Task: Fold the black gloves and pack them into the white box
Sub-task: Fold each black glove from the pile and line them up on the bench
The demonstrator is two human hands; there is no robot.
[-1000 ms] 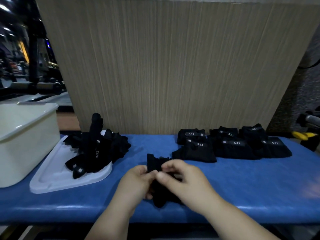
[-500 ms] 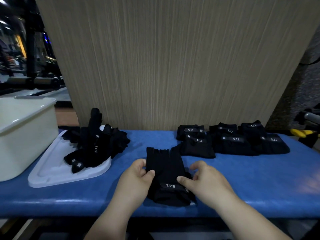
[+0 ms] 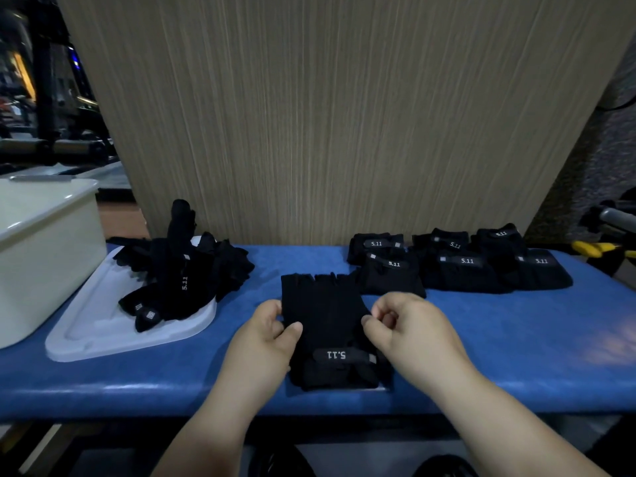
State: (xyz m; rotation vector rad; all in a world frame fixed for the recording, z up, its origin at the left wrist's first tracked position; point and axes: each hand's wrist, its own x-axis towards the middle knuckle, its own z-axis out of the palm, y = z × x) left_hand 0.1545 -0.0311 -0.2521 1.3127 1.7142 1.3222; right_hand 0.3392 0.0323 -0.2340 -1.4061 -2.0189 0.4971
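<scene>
A black fingerless glove (image 3: 328, 325) lies flat on the blue bench, its 5.11 wrist strap toward me. My left hand (image 3: 272, 333) pinches the glove's left edge between thumb and fingers. My right hand (image 3: 406, 325) pinches its right edge with curled fingers. A heap of unfolded black gloves (image 3: 182, 273) sits on a white lid (image 3: 103, 328) at the left. Several folded gloves (image 3: 457, 266) lie in rows at the back right. The white box (image 3: 41, 256) stands at the far left.
A tall wood-grain panel (image 3: 327, 115) rises behind the blue bench (image 3: 516, 339). A yellow-handled tool (image 3: 595, 249) and a metal bar (image 3: 616, 216) lie past the bench's right end. Dark gym equipment stands behind the box.
The glove was bunched up between both hands; it has been spread out flat on the bench. Both hands have moved apart to its left and right edges.
</scene>
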